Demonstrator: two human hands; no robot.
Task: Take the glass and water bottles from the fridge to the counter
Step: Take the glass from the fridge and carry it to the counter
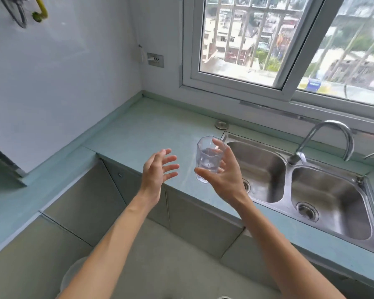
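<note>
My right fingers (219, 145) curl round glass (208, 160), middle of frame, by desk (149, 130) edge, near sink (266, 169). My left fingers (170, 167) spread wide, hold nothing. Grip looks loose; glass could slip, fall, break. No bottles seen.

Bright, soft daylight pours through the window (235, 39) at upper right, lighting the pale counter (160, 126) evenly with only faint shadows. The steel sink (266, 180) and faucet (328, 134) carry a mild sheen. Wide-angle distortion bends the window frame and counter edges toward the borders. The fingers of the left hand (153, 171) and the glass (205, 156) look slightly soft.
</note>
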